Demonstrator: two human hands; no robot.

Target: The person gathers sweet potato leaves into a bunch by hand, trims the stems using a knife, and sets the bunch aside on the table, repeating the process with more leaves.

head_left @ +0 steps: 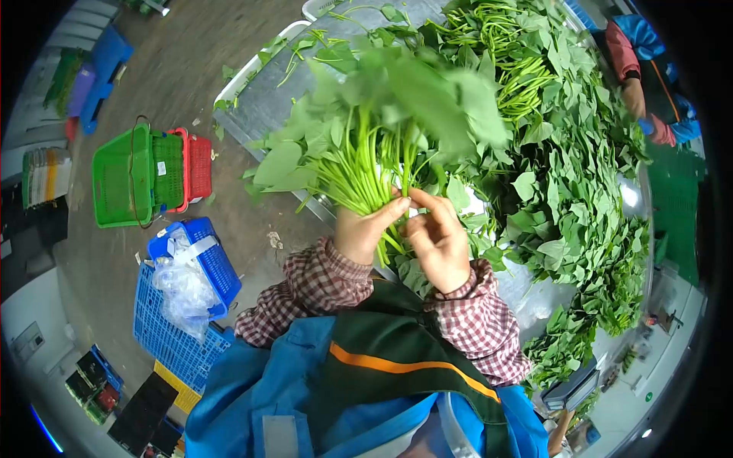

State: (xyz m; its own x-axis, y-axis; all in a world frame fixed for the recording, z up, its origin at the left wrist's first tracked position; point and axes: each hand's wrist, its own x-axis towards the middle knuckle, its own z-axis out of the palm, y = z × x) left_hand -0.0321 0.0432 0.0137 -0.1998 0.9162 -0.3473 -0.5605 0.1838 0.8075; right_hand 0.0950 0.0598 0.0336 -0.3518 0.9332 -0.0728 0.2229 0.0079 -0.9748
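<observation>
My left hand (365, 230) is closed around the lower stems of a bunch of leafy greens (359, 164), which look like sweet potato leaves. The bunch stands upright above the metal table, its top leaves smeared by motion. Beside it, my right hand (437, 240) is closed, thumb and fingertips pinching a stem at the right edge of the bunch. Stem ends poke out below my left hand. A large heap of the same greens (565, 198) covers the right side of the table, with stems (523, 76) showing near the top.
The metal table (263, 107) has loose stems near its far left edge. On the floor at left are a green basket (122, 179), a red basket (199, 168) and blue crates (172, 320) with clear plastic bags (183, 286). Another person's arm (632, 95) reaches in at upper right.
</observation>
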